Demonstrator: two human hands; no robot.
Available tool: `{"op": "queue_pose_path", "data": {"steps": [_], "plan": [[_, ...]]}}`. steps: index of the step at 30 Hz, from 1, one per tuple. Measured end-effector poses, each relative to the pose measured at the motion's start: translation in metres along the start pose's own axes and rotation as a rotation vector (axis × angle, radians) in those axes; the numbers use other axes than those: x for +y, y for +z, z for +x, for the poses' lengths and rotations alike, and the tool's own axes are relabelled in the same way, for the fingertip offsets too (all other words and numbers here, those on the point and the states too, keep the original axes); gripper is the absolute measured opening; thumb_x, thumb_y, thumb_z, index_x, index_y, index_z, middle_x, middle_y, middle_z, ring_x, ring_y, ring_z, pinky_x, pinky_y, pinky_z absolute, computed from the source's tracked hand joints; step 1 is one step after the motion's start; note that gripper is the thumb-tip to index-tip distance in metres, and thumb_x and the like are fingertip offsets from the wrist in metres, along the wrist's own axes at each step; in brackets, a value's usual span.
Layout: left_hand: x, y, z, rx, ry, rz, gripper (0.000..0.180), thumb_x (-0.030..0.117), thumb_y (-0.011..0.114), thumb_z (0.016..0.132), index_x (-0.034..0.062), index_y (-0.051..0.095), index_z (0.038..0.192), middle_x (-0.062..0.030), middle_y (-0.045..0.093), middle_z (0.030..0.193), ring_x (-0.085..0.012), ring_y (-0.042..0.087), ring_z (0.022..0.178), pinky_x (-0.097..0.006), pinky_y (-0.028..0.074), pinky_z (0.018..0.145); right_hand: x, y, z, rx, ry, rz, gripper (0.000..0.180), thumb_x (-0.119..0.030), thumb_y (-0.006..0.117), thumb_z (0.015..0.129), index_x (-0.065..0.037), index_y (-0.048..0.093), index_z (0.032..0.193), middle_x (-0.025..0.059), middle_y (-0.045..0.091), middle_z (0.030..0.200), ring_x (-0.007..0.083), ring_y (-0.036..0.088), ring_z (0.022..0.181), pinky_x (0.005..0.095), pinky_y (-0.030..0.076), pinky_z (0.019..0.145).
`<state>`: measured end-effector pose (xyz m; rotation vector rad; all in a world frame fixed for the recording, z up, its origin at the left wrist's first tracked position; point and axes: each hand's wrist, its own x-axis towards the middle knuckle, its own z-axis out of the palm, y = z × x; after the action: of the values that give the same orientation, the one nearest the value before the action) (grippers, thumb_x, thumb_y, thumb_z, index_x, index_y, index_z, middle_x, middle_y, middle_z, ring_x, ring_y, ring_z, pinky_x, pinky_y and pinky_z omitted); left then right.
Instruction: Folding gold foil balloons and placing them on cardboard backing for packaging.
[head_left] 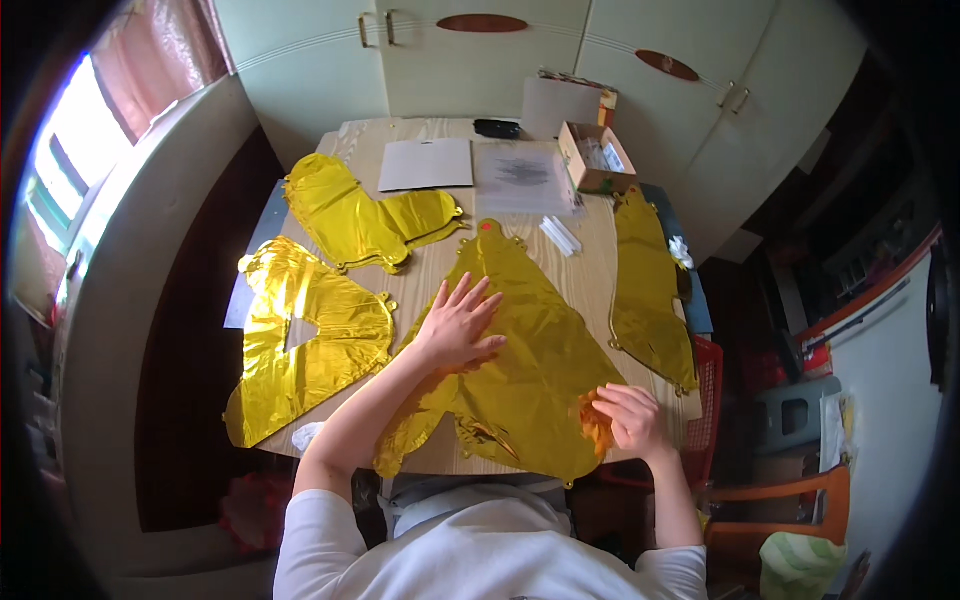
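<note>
A flat gold foil balloon, shaped like the letter A, lies in the middle of the table with its narrow end pointing away from me. My left hand rests on its left side, palm down and fingers spread. Over the balloon's lower right edge, my right hand has its fingers bent and held together. A crumpled-looking orange patch shows beside those fingers; whether it is a cloth or the hand's reflection in the foil, I cannot tell. A small red dot marks the balloon's far tip.
More flat gold balloons flank it: one at far left, one at near left and one at right. Behind lie white strips, a clear plastic sheet, a white board and an open box on the wooden table.
</note>
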<state>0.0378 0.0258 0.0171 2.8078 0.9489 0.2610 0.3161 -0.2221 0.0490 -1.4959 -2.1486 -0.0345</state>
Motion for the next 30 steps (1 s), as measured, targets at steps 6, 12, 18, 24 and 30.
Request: {"op": "queue_pose_path", "data": {"steps": [6,12,18,24,30], "plan": [[-0.081,-0.035,-0.027,0.064,-0.240,-0.040,0.060,0.038,0.055,0.093,0.0089,0.042,0.144,-0.0127,0.039,0.151,-0.0287,0.030,0.144,-0.049,0.020,0.119,-0.033,0.033,0.169,-0.075,-0.218,0.096,0.028,-0.017,0.062,0.087,-0.008,0.069,0.113,0.0114,0.067,0.120,0.0285,0.062,0.113,0.0406,0.049,0.096],[-0.200,-0.048,-0.057,0.348,-0.555,-0.135,0.040,0.012,0.053,0.086,0.0019,0.056,0.125,-0.0195,0.063,0.121,-0.0351,0.058,0.114,-0.042,0.044,0.100,-0.061,0.162,0.343,-0.333,-0.277,0.061,0.043,-0.032,0.061,0.091,-0.006,0.060,0.126,0.0112,0.062,0.128,0.0272,0.057,0.120,0.0386,0.046,0.102],[-0.251,-0.032,-0.066,0.587,-0.628,-0.379,0.030,0.006,0.051,0.085,0.0011,0.060,0.114,-0.0199,0.067,0.110,-0.0365,0.062,0.105,-0.044,0.048,0.092,-0.065,0.271,0.408,-0.166,-0.318,-0.027,0.047,-0.032,0.062,0.090,-0.003,0.056,0.126,0.0146,0.061,0.126,0.0295,0.055,0.122,0.0393,0.045,0.102],[-0.253,-0.019,-0.078,0.726,-0.507,-0.322,0.021,0.009,0.056,0.085,0.0023,0.064,0.104,-0.0180,0.064,0.100,-0.0360,0.060,0.099,-0.043,0.049,0.087,-0.059,0.302,0.411,-0.114,-0.487,-0.115,0.019,-0.025,0.065,0.084,-0.007,0.060,0.088,0.0067,0.069,0.090,0.0235,0.069,0.086,0.0343,0.056,0.073],[-0.244,-0.023,-0.082,0.744,-0.511,-0.373,0.017,0.009,0.060,0.085,0.0022,0.067,0.099,-0.0159,0.063,0.095,-0.0340,0.062,0.090,-0.040,0.050,0.080,-0.061,0.302,0.409,0.038,-0.484,-0.108,0.015,-0.021,0.064,0.084,-0.011,0.059,0.074,0.0042,0.067,0.072,0.0184,0.068,0.068,0.0308,0.055,0.057]]}}
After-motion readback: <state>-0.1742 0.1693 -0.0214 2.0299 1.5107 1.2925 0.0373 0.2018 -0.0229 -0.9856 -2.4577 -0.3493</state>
